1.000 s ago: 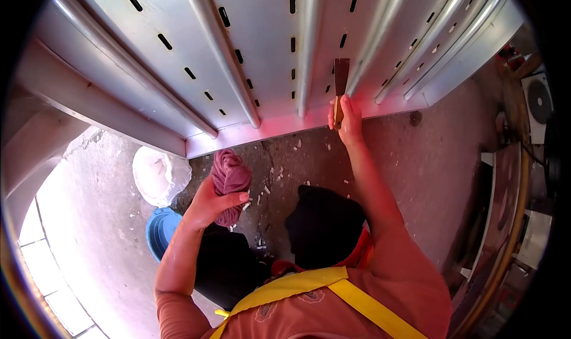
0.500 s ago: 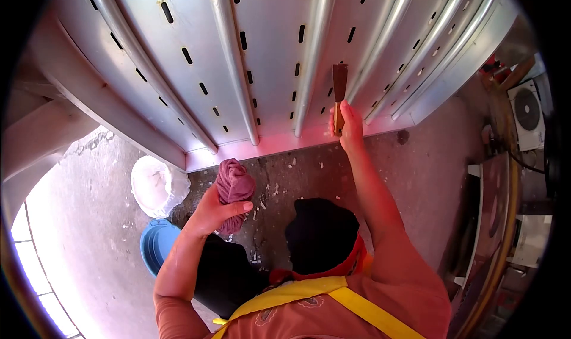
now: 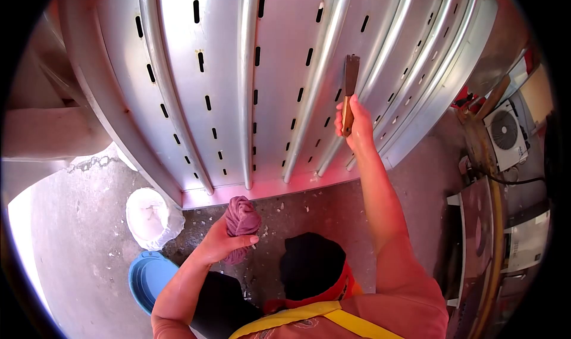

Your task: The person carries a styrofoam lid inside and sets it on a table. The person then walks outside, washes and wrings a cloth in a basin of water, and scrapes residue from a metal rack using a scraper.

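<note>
My right hand (image 3: 355, 125) is closed around the wooden handle of a putty knife (image 3: 351, 80). Its flat, dark blade points up and overlaps the slotted metal panel (image 3: 279, 35), between two of the raised ribs. In my left hand (image 3: 223, 242) is a bunched, twisted mauve rag (image 3: 242, 220), gripped with the thumb across its near side. The rag is over the floor, just short of the panel's pink-tinted lower edge (image 3: 273, 187).
A white tub lined with plastic (image 3: 147, 217) stands on the floor at the left, with a blue basin (image 3: 151, 273) close to it. Small pale scraps lie on the concrete floor (image 3: 83, 232). An outdoor fan unit (image 3: 505, 130) and a cable are off to the right.
The view has tilted up, so the panel and floor things sit lower in it. My right hand has shifted the putty knife slightly across the panel; both hands keep their holds.
</note>
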The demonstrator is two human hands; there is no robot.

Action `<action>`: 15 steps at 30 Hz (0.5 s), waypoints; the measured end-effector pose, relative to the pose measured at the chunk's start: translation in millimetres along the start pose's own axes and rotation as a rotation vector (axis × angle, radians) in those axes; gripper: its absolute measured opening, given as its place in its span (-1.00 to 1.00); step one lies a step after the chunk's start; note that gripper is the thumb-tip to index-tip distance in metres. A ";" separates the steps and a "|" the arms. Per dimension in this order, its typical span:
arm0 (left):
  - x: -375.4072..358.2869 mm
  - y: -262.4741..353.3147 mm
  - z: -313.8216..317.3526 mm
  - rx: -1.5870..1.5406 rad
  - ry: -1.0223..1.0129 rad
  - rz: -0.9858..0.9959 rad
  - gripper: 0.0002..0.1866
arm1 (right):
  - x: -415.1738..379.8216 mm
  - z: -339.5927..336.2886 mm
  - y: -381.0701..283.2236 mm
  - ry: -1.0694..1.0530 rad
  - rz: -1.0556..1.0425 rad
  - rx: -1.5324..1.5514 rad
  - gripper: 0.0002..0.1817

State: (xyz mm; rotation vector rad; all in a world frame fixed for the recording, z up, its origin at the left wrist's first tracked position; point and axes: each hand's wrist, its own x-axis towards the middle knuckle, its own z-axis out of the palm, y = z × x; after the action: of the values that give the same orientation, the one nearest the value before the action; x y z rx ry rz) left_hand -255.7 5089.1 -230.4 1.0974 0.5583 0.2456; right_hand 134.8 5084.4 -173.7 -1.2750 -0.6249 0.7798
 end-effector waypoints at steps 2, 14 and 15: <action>-0.9 0.1 0.8 -0.005 -0.004 0.008 -0.40 | 19.7 17.4 -51.5 -0.023 -0.128 -0.024 -0.47; -17.7 17.2 -1.3 0.010 0.031 0.131 -0.39 | -13.3 105.0 -39.7 -0.270 -0.144 0.125 -0.67; -18.7 17.8 -2.7 0.023 0.030 0.138 -0.40 | -11.6 110.0 -53.1 -0.266 -0.169 0.138 -0.67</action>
State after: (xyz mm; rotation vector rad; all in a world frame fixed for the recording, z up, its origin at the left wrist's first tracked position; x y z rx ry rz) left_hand -271.4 5090.7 -209.7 1.1576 0.5137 0.3774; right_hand 50.4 5134.5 -100.1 -0.9862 -0.8656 0.8433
